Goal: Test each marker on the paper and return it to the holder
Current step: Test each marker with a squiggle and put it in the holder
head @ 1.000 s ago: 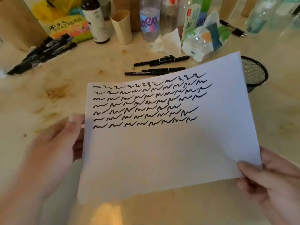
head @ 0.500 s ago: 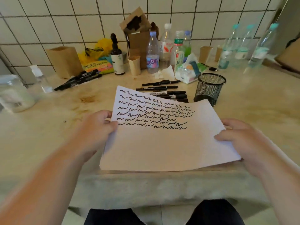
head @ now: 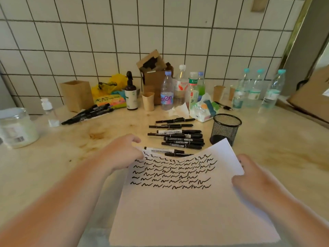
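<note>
A white sheet of paper (head: 187,207) covered in rows of black wavy test strokes is held over the near edge of the pale, stained stone counter (head: 277,157), its far edge bowed upward at both corners. The left hand (head: 122,152) pinches the paper's far-left corner, fingers curled on it; the right hand (head: 252,177) grips the right edge, thumb on top. Just beyond the sheet lies a loose cluster of black markers with white labels (head: 179,138) — flat on the counter, one partly hidden by the paper's edge. To their right stands the black wire-mesh holder (head: 226,129), upright. A second bunch of black markers (head: 89,113) lies far left, near a brown paper bag (head: 76,95). Plastic bottles (head: 167,93) line the white tiled wall (head: 160,32).
</note>
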